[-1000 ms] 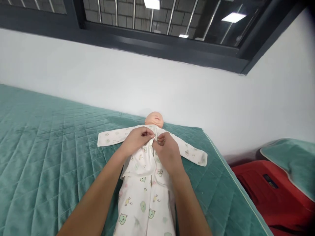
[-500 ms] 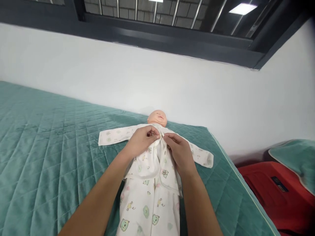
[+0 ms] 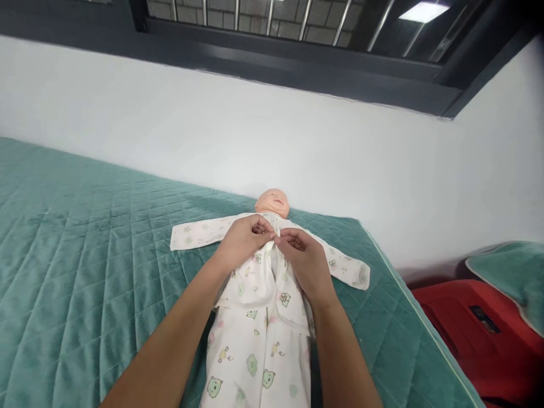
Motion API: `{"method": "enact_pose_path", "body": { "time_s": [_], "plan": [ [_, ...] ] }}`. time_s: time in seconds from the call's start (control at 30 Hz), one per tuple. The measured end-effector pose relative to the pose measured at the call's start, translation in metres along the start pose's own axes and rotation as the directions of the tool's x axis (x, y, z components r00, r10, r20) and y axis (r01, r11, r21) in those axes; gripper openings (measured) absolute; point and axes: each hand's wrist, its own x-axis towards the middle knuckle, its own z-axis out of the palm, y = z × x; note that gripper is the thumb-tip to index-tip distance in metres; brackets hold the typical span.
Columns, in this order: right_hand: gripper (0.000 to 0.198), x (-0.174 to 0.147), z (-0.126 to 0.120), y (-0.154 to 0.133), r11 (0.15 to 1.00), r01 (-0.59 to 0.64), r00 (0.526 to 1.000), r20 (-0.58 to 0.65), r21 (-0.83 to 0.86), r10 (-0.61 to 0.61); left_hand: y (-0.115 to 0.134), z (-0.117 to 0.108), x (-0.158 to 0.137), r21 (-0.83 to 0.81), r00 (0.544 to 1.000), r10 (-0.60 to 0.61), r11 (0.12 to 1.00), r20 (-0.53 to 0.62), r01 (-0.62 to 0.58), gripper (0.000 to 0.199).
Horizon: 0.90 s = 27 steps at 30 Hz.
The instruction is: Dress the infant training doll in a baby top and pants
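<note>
A baby doll (image 3: 272, 203) lies on its back, dressed in a white baby top (image 3: 250, 283) printed with small animals and matching white trousers (image 3: 259, 357). Both sleeves stretch out to the sides. My left hand (image 3: 246, 241) pinches the top's front edge high on the chest. From the other side my right hand (image 3: 306, 260) pinches the opposite edge, its fingertips touching those of my left hand. Whatever fastening lies between the fingertips is hidden. Below the hands the top's front hangs slightly apart.
The doll rests on a green quilted bed cover (image 3: 106, 255) against a white wall (image 3: 212, 130). A dark window frame (image 3: 276, 56) with metal bars runs above. At right, beyond the bed's edge, stand a red plastic object (image 3: 467, 328) and green cloth (image 3: 510, 272).
My right hand has shifted slightly left, closing the small gap to my left fingertips. My left hand stays nearly in place, and the doll lies as before.
</note>
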Motion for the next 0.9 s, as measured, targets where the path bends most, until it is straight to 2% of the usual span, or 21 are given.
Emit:
{"method": "enact_pose_path", "body": {
  "time_s": [0.23, 0.33, 0.57, 0.77, 0.9],
  "plan": [
    [0.027, -0.001, 0.002, -0.006, 0.982, 0.008, 1.000, 0.016, -0.187, -0.005, -0.001, -0.007, 0.000, -0.056, 0.995, 0.044, 0.998, 0.092, -0.039, 0.010],
    [0.027, -0.002, 0.001, -0.008, 0.977, 0.009, 1.000, 0.030, -0.214, -0.003, -0.002, -0.010, 0.000, -0.076, 0.993, 0.038, 0.997, 0.109, -0.030, 0.013],
    [0.022, -0.001, 0.003, -0.012, 0.957, 0.029, 0.999, 0.046, -0.290, -0.016, -0.003, -0.007, 0.001, -0.143, 0.997, -0.011, 0.989, 0.076, 0.022, 0.020],
    [0.016, -0.001, 0.009, -0.015, 0.878, 0.131, 0.991, 0.067, -0.460, -0.113, 0.003, -0.010, -0.002, -0.130, 0.994, -0.021, 0.991, 0.105, 0.035, 0.018],
    [0.015, -0.003, 0.012, -0.019, 0.816, 0.165, 0.986, 0.099, -0.554, -0.132, 0.005, -0.008, -0.004, -0.162, 0.993, -0.004, 0.986, 0.121, 0.024, 0.020]
  ]
}}
